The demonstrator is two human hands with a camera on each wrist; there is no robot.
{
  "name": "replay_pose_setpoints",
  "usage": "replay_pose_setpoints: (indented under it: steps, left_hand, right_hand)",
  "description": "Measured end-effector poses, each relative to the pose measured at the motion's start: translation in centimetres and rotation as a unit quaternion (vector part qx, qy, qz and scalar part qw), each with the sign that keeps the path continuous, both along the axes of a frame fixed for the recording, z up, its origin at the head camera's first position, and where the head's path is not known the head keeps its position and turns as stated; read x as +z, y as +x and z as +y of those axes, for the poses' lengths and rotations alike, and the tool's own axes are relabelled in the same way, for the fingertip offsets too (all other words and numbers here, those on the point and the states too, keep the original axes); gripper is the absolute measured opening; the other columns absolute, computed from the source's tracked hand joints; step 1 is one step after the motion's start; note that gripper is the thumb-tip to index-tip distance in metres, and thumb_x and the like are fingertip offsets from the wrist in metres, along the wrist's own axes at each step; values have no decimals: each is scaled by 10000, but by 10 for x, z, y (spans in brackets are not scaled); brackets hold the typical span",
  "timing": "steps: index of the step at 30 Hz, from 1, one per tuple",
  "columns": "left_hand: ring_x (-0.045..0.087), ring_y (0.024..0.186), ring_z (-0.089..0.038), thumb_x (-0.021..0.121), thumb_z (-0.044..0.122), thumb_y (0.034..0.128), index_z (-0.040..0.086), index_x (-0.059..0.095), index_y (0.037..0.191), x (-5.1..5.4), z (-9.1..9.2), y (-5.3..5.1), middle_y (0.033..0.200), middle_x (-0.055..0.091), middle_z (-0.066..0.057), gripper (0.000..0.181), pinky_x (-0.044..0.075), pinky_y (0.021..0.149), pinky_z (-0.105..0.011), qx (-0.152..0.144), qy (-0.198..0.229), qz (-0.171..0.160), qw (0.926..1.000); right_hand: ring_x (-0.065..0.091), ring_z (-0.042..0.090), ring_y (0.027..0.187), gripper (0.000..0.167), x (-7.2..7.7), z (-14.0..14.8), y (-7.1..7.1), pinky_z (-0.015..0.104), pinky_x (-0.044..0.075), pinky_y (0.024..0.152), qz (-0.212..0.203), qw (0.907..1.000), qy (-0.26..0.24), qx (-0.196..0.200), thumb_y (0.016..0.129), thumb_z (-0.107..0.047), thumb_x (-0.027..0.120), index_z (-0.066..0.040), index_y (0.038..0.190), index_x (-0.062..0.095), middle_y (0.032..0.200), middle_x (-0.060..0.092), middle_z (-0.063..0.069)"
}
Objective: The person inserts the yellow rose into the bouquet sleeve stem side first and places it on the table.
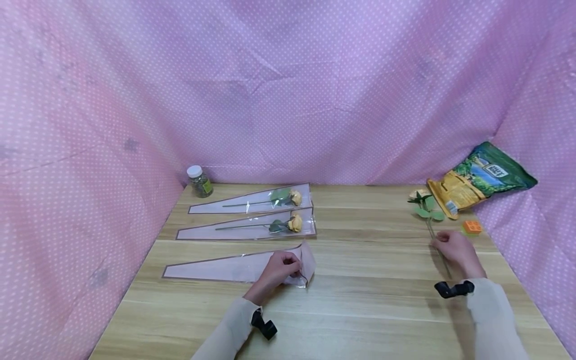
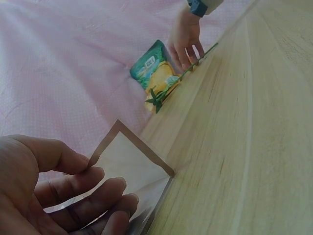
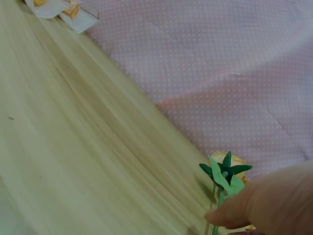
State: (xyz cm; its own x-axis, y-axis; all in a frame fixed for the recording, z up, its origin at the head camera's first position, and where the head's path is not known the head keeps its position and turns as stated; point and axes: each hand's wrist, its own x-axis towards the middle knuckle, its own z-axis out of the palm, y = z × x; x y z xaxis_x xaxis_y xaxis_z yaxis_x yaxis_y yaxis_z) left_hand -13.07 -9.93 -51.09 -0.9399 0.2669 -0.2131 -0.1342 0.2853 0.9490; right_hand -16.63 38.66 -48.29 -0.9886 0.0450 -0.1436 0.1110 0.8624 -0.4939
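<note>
My left hand [image 1: 275, 272] pinches the open wide end of a clear flower sleeve [image 1: 211, 270] with a brown border. In the left wrist view, thumb and forefinger hold the edge of that sleeve [image 2: 134, 159], its mouth lifted off the table. At the right, my right hand [image 1: 460, 254] pinches the green stem of a pale yellow rose [image 1: 423, 201] between thumb and fingers. The right wrist view shows the rose [image 3: 226, 171] with green leaves just ahead of the thumb. Its bloom points toward the back of the table.
Two more sleeves, each with a yellow rose [image 1: 294, 223] inside, lie farther back. A white-lidded jar [image 1: 199, 182] stands at the back left. A green and yellow bag [image 1: 483, 175] leans at the back right near an orange block [image 1: 472, 227]. Pink dotted cloth [image 1: 288, 100] surrounds the table [image 1: 360, 310].
</note>
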Motion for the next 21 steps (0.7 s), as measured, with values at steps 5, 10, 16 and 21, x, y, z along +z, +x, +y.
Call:
replay_pose_setpoints:
  steps: [5, 10, 16, 21]
  left_hand:
    - [585, 708, -116, 656, 126, 896, -46, 706, 877, 0, 0, 0, 745, 664, -6, 180, 497, 683, -254, 35, -14, -51, 10000]
    - [580, 709, -115, 654, 128, 910, -51, 708, 896, 0, 1, 0, 746, 659, 6, 188, 496, 682, -254, 72, -43, -59, 9999]
    - [577, 713, -118, 644, 125, 922, -59, 711, 908, -3, 1, 0, 751, 656, 21, 196, 496, 685, -262, 129, -49, -93, 9999]
    - [579, 709, -117, 654, 130, 914, -60, 703, 899, -1, 2, 1, 749, 657, 11, 197, 496, 678, -256, 108, -34, -81, 9999]
  right_hand:
    - [558, 560, 1122, 477, 2, 0, -8, 601, 487, 897, -197, 9998, -20, 22, 939, -165, 583, 191, 1254, 543, 1279, 544, 418]
    - [579, 526, 1080, 451, 3, -1, -13, 563, 500, 861, -389, 9992, 2, -4, 928, -145, 584, 176, 1243, 558, 1272, 554, 407]
    - [627, 415, 931, 404, 4, -2, -17, 434, 514, 732, -360, 9992, 145, 27, 893, -128, 627, 167, 1169, 612, 1193, 609, 388]
    - [616, 306, 800, 375, 5, -2, -20, 315, 466, 630, -448, 9988, 181, -8, 869, -98, 635, 161, 1141, 625, 1115, 645, 358]
